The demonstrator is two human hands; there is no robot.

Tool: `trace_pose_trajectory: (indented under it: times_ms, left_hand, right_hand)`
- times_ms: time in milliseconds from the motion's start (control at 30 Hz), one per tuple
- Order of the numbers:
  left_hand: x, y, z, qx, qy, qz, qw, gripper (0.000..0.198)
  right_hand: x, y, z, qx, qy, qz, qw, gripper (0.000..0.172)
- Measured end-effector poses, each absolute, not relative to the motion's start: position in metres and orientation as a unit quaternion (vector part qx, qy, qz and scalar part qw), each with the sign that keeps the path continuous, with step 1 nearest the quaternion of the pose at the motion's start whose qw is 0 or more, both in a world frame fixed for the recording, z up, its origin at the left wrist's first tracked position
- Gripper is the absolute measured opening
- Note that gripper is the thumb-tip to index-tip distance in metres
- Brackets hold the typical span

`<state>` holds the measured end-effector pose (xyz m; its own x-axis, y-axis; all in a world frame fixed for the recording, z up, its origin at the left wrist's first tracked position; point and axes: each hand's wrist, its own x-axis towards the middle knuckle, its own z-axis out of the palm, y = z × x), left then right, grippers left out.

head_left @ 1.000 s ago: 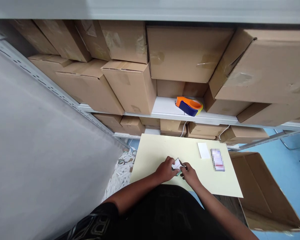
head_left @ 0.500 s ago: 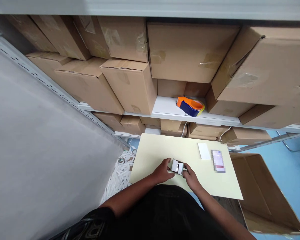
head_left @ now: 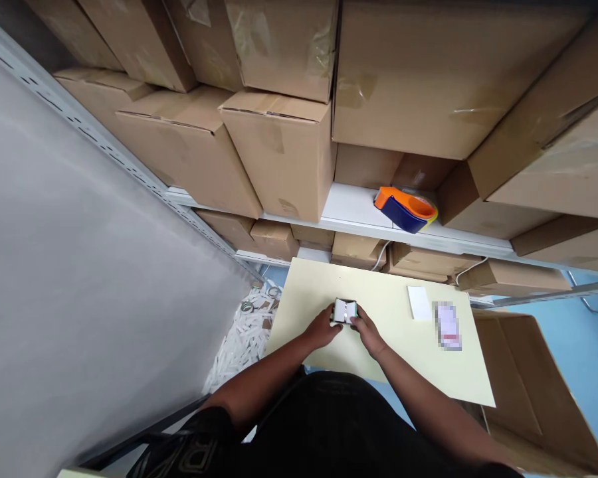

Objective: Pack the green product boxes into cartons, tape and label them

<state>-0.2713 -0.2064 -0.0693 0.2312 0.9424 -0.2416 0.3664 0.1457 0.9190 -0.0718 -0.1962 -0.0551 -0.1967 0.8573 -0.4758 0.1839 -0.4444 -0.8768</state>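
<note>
Between my two hands is a small box [head_left: 345, 311] with white inner flaps and dark outer edges, over the pale yellow tabletop [head_left: 309, 285]. My left hand [head_left: 323, 326] grips its left side, thumb at the near corner. On the right side, my right hand [head_left: 367, 332] holds it with the fingers bent round the edge. What lies under the white flaps is hidden. To the right on the table are a white flat card or box [head_left: 419, 303] and a pixelated pinkish item [head_left: 447, 326].
Shelves of cardboard boxes [head_left: 279, 153] rise behind the table. An orange and blue tape dispenser [head_left: 406, 208] sits on the middle shelf. A large open carton [head_left: 523, 372] stands at the right, white paper scraps [head_left: 236, 345] lie at the left by the grey wall [head_left: 104, 299].
The left hand, its fingers spread before, has closed on the box's side. Both hands and the box have moved a little away from my body. The view has shifted.
</note>
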Motion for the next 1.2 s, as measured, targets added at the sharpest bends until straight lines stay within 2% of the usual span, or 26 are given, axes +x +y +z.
trace_pose_trajectory:
  times_ms: [300, 433, 533, 633, 733, 833, 933, 1033, 1200]
  left_hand:
    - [-0.351, -0.123, -0.058, 0.538, 0.636, 0.275, 0.479, 0.068]
    - [-0.365, -0.11, -0.064, 0.54, 0.627, 0.284, 0.484, 0.069]
    - [-0.368, -0.112, -0.069, 0.534, 0.622, 0.295, 0.49, 0.074]
    - [-0.368, -0.126, -0.074, 0.5, 0.649, 0.289, 0.494, 0.086]
    - [-0.371, -0.157, -0.08, 0.474, 0.665, 0.28, 0.505, 0.086]
    - [-0.378, -0.201, -0.085, 0.465, 0.678, 0.269, 0.503, 0.076]
    - [-0.389, -0.242, -0.085, 0.457, 0.703, 0.238, 0.489, 0.059]
    - [-0.399, -0.265, -0.077, 0.453, 0.717, 0.234, 0.476, 0.046]
    - [-0.413, -0.269, -0.062, 0.47, 0.719, 0.251, 0.446, 0.043]
  right_hand:
    - [-0.176, -0.093, -0.057, -0.574, -0.465, 0.629, 0.243, 0.065]
    - [-0.192, -0.084, -0.047, -0.589, -0.49, 0.599, 0.233, 0.061]
    - [-0.176, -0.091, -0.022, -0.604, -0.51, 0.562, 0.245, 0.062]
    - [-0.127, -0.095, 0.032, -0.6, -0.605, 0.422, 0.311, 0.054]
    - [-0.064, -0.077, 0.1, -0.601, -0.691, 0.147, 0.374, 0.042]
    - [-0.018, -0.04, 0.149, -0.606, -0.725, -0.027, 0.326, 0.049]
    - [-0.002, -0.004, 0.165, -0.621, -0.738, -0.1, 0.245, 0.055]
    - [-0.004, 0.017, 0.165, -0.654, -0.715, -0.127, 0.213, 0.056]
    - [-0.01, 0.046, 0.173, -0.693, -0.691, -0.125, 0.163, 0.053]
